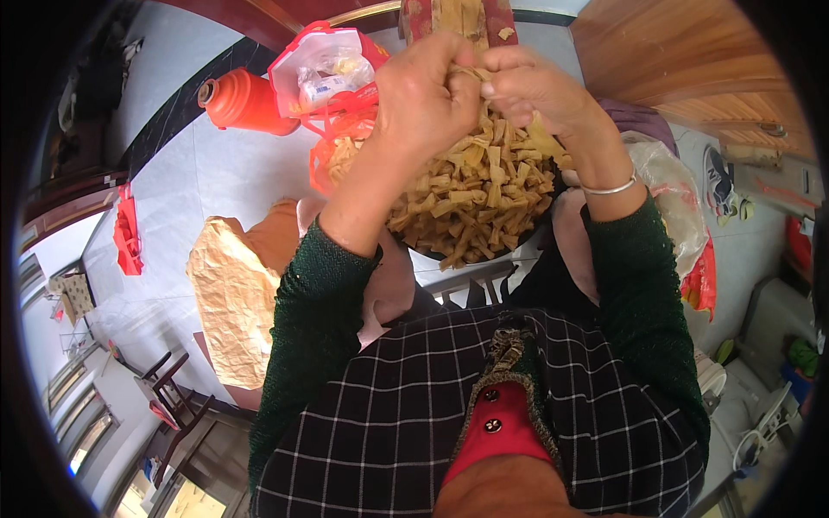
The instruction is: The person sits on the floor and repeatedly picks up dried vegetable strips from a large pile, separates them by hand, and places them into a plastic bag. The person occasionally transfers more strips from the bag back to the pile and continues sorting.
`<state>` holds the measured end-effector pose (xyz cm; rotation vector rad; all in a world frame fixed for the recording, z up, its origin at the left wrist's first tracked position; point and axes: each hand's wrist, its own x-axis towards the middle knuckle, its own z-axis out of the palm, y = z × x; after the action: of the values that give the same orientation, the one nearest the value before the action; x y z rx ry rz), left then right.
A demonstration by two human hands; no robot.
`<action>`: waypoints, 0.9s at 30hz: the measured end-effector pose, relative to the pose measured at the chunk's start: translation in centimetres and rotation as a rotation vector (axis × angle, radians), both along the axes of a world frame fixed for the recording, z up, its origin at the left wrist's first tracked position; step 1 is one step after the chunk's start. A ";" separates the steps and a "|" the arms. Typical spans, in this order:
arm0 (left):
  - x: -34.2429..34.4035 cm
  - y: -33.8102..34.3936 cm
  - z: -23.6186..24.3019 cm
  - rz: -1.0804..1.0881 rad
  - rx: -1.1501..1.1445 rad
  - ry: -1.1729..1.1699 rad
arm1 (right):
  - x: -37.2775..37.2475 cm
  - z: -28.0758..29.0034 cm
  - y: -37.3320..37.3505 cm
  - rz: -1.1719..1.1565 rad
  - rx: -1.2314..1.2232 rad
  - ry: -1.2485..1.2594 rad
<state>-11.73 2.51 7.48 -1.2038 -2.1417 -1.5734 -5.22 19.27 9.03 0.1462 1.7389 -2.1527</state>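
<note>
My left hand (pixel 429 95) and my right hand (pixel 537 102) meet above a heaped pile of short yellow-brown dried pieces (pixel 479 186), many of them knotted or folded, in a round dark container (pixel 414 242) between my knees. Fingers of both hands are closed on a thin tan strip (pixel 471 75), partly hidden by them. A longer pale strip hangs beneath my right hand. Beyond my hands, flat tan strips (pixel 458 19) lie on a red patterned surface (pixel 501 24).
An orange flask (pixel 250 104) and red-white bag (pixel 289 65) stand back left. A red plastic bag (pixel 326 160) holds tan pieces. Brown paper (pixel 229 302) is at left, clear plastic (pixel 669 207) and shoes (pixel 721 186) at right, a wooden cabinet (pixel 682 60) back right.
</note>
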 end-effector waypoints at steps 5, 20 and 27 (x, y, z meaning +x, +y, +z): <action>0.1 0.4 -0.4 0.023 -0.033 -0.532 | 0.8 -0.3 -1.5 -0.257 0.465 0.403; -1.6 -0.4 -1.3 -0.068 -0.046 -0.304 | 0.5 -1.4 -1.0 -0.131 -0.340 0.271; -2.4 -1.6 0.0 -0.321 -0.276 -0.305 | 0.2 -1.2 -1.5 -0.164 0.060 0.391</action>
<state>-14.18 0.87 7.46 -1.5465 -2.5279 -1.7249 -4.98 17.81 7.85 -0.1322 2.0686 -2.3698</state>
